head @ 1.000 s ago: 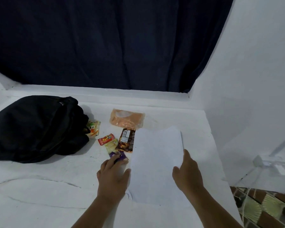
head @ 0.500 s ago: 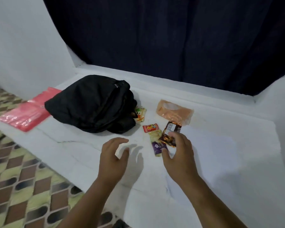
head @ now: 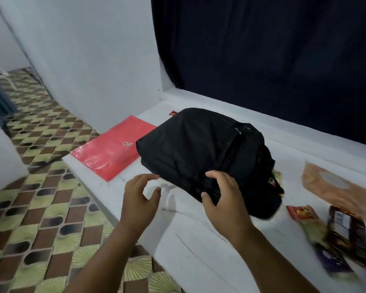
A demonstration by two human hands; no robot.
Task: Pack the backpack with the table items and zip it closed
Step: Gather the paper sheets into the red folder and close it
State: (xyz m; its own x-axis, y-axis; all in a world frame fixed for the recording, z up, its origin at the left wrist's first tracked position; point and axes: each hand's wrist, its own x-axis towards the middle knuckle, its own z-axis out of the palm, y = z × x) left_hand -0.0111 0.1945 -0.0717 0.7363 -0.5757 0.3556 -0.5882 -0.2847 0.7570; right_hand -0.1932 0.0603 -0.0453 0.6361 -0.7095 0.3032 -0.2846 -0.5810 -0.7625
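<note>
A black backpack (head: 199, 144) lies flat on the white table (head: 199, 242), its zip running across the top right. My right hand (head: 226, 199) grips the fabric at its near edge, fingers on top and thumb at the front. My left hand (head: 138, 197) hovers open just left of that edge, fingertips close to the bag. To the right lie snack packets: an orange pouch (head: 334, 187), a small red packet (head: 301, 212), a brown chocolate bar (head: 347, 235) and a purple packet (head: 332, 259). Another packet (head: 277, 178) peeks out beside the bag.
A red plastic folder (head: 112, 149) lies on the table's left end, partly under the backpack. A small red scrap (head: 173, 113) shows behind the bag. The table's near edge drops to a patterned tile floor (head: 40, 208). A dark curtain (head: 262, 60) hangs behind.
The view has swung left. My right hand has left the snack packets and taken hold of the backpack's near edge. My left hand has come up beside the bag.
</note>
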